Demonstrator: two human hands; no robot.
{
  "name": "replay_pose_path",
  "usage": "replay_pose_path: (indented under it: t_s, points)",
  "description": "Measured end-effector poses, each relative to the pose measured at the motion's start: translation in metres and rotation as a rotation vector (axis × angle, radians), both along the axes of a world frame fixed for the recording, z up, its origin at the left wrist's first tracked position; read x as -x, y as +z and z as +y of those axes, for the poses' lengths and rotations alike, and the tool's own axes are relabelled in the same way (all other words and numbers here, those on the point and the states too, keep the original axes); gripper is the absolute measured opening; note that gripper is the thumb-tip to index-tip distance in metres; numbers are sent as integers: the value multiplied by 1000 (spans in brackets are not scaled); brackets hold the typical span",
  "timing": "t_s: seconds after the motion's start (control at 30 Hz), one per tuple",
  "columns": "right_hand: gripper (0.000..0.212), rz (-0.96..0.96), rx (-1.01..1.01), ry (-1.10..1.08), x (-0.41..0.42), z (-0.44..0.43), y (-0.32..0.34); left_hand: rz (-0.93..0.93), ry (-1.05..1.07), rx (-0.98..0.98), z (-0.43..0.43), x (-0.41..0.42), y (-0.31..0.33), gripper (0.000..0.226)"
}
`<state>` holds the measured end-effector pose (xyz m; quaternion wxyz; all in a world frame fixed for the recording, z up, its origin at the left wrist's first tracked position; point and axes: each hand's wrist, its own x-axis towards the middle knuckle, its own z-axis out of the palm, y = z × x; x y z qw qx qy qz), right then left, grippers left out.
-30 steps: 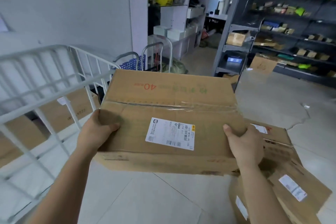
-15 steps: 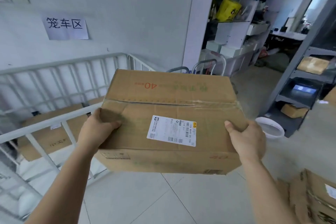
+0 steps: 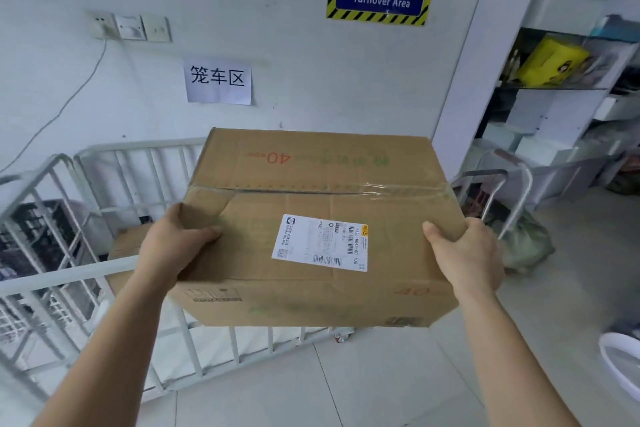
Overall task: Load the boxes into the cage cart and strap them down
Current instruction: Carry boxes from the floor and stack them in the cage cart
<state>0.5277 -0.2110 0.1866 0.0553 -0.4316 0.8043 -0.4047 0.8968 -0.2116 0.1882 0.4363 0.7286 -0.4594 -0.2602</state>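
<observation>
Already a box [image 3: 127, 248] sits in the cage cart [image 3: 52, 274]; left hand [image 3: 171, 248] and right hand [image 3: 469, 255] fingers [image 3: 432, 231] grip a taped carton [image 3: 311, 170].

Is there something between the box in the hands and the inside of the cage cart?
Yes. The cart's near rail runs across in front of the cart's inside and passes behind the box, so the box probably has to go over it. Inside, at the left, a second box already lies.
</observation>
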Motion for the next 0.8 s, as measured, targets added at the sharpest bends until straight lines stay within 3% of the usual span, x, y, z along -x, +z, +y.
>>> replay_pose_path:
  t_s: [0.5,0.8]
  points:
    - [61,13,62,133,-77,-223,31,61,103,104,-177,-75,31,81]
    - [64,-9,10,175,-87,-343,18,56,129,72,-279,-79,18,64]
